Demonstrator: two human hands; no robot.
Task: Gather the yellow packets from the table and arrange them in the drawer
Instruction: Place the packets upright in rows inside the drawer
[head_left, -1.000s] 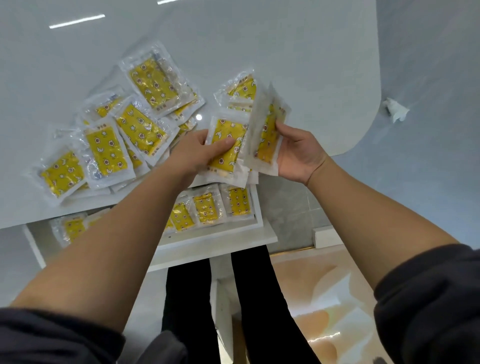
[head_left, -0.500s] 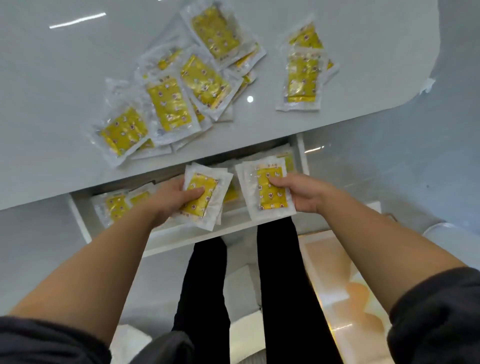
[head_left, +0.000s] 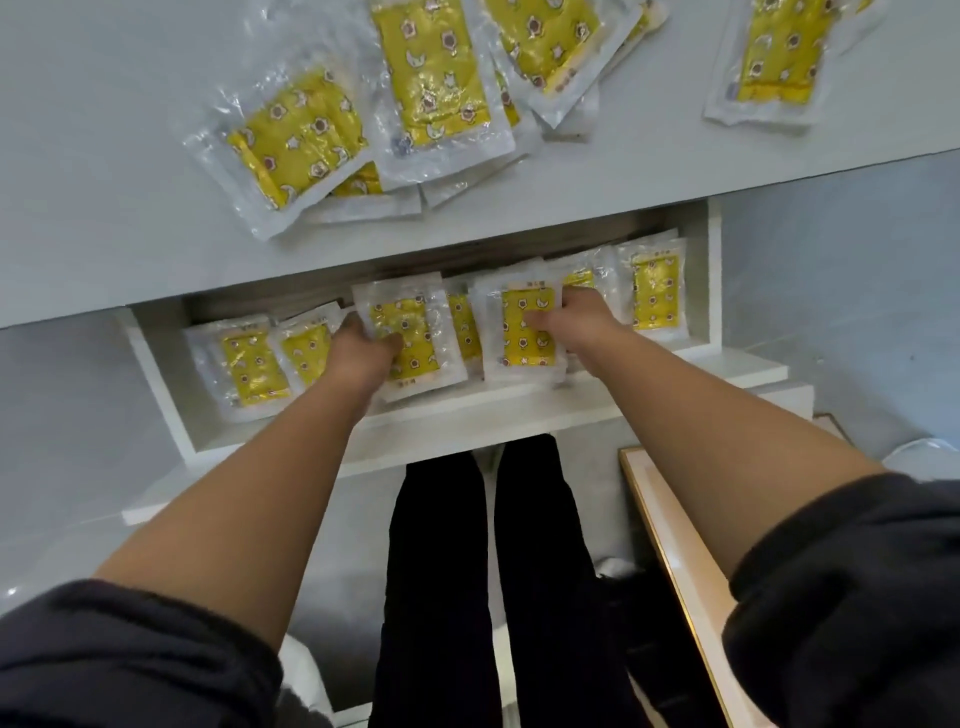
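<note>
Both hands reach into the open white drawer (head_left: 156, 374) under the table edge. My left hand (head_left: 363, 353) grips a yellow packet (head_left: 410, 322) in clear wrap, held over the drawer's middle. My right hand (head_left: 576, 322) holds a second yellow packet (head_left: 524, 332) just to its right. Several more packets lie in the drawer, two at the left (head_left: 249, 364) and one at the far right (head_left: 655, 299). A heap of yellow packets (head_left: 431, 78) stays on the grey table (head_left: 104, 182), with a separate one at the top right (head_left: 774, 57).
The drawer's front panel (head_left: 467, 421) juts out toward my black-trousered legs (head_left: 488, 571). A wooden-edged surface (head_left: 670, 545) stands at the lower right, beside a white object (head_left: 924, 457) on the floor.
The view has shifted down and closer. Both hands have pushed their packets further into the drawer, toward its back.
</note>
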